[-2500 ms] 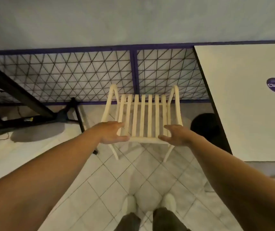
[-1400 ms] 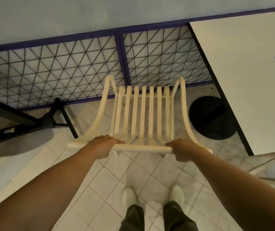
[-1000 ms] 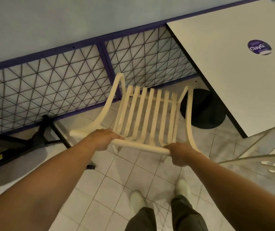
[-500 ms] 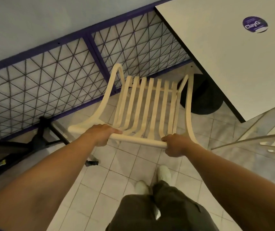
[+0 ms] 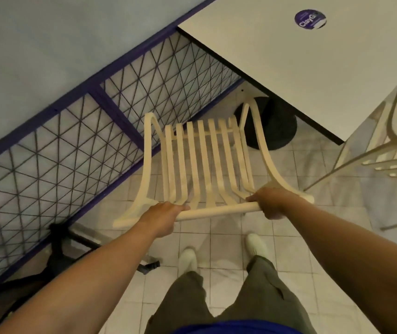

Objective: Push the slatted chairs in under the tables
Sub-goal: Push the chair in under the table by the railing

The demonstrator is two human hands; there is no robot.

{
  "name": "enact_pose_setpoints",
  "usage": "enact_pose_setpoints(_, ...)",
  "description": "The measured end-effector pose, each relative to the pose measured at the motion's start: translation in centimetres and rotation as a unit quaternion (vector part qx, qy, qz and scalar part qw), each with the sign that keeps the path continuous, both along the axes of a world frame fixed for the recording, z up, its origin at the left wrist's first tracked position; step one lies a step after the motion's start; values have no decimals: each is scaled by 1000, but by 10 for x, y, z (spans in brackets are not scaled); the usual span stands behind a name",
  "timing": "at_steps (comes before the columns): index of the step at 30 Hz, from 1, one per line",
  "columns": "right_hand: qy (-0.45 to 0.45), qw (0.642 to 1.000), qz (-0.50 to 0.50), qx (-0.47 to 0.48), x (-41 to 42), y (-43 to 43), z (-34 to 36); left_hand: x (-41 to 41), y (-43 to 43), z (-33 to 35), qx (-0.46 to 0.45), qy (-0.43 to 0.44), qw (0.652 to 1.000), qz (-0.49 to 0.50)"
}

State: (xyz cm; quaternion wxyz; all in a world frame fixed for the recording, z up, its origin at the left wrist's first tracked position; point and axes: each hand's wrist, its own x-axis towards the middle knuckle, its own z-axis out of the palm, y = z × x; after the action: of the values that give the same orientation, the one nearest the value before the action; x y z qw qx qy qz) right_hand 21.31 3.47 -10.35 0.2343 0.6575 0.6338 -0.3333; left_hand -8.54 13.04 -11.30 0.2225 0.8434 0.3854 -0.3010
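Tiled floor (image 5: 216,237) bears black table base (image 5: 277,126) just beyond slatted chair (image 5: 216,211).

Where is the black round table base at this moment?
In the head view the base stands on the floor, right of centre, under the white table, just beyond the chair.

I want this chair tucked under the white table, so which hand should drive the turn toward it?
Probably left. The left hand holds the chair rail on the side away from the table, so pushing forward should swing it rightward; the right hand can pivot.
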Motion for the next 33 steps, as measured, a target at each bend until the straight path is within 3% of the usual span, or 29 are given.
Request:
enact_pose_setpoints(13, 19, 994, -105, -2, -84, -7, -5, -45, 78, 3, 10, 8, 992, -129)
enact_pose_setpoints(19, 54, 987, -154, 7, -107, -6, -17, -57, 99, 0, 39, 7, 990, -138)
enact_pose_setpoints(33, 116, 985, -126, -9, -92, -16, -13, -59, 105, -8, 39, 35, 990, -134)
